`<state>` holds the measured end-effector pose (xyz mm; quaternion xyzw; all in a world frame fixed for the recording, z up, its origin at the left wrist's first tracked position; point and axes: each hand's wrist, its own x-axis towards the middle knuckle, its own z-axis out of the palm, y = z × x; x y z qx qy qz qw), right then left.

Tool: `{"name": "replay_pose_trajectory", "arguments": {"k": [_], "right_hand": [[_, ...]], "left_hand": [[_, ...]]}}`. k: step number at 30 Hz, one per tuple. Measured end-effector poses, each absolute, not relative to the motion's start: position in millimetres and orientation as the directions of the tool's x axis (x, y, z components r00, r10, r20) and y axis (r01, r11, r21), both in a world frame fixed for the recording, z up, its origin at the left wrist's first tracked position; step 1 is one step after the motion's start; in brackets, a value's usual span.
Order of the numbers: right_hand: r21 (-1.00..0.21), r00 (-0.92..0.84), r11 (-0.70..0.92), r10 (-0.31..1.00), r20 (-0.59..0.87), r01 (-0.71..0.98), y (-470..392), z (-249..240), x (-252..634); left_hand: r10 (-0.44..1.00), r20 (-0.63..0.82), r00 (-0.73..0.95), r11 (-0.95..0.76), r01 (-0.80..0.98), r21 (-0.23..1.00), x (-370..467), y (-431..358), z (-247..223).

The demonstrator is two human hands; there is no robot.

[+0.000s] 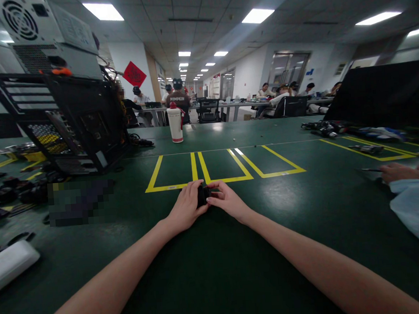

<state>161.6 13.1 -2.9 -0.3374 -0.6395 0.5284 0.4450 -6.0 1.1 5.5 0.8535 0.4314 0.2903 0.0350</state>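
A small black object (pixel 202 195) is held between my two hands, just in front of the yellow tape frames on the green table (pixel 217 271). My left hand (pixel 186 206) wraps round its left side, with the fingers over the top. From the right, my right hand (pixel 227 201) grips it with thumb and fingertips. Its exact kind cannot be made out, as my fingers cover much of it.
An open black computer case (pixel 85 122) with metal power units (pixel 60 33) on top stands at left. Behind the tape is a white cup (pixel 175 125). A white case (pixel 11 266) lies near left. Another person's hands (pixel 404 172) work at right, near a black panel (pixel 380 92).
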Motion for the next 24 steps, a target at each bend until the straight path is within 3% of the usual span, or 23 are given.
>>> {"name": "replay_pose_trajectory", "arguments": {"k": [3, 7, 10, 16, 24], "right_hand": [[-0.964, -0.291, 0.265, 0.923, 0.252, 0.005, 17, -7, 161], [-0.954, -0.198, 0.269, 0.95, 0.241, 0.131, 20, -10, 164], [-0.917, -0.216, 0.312, 0.941, 0.262, 0.248, 15, -7, 167], [-0.754, -0.365, 0.453, 0.882, 0.299, 0.476, 2, -2, 171], [-0.713, -0.275, 0.409, 0.912, 0.303, 0.57, 13, -7, 174]], "left_hand": [[0.776, 0.452, 0.439, -0.602, 0.729, 0.325, -8, 6, 4], [0.88, 0.324, 0.348, -0.461, 0.792, 0.4, -15, 14, 3], [0.914, 0.265, 0.307, -0.397, 0.81, 0.431, -20, 18, 3], [0.915, 0.273, 0.298, -0.395, 0.801, 0.449, -20, 16, 3], [0.91, 0.287, 0.299, -0.403, 0.796, 0.452, -20, 18, 1]]}}
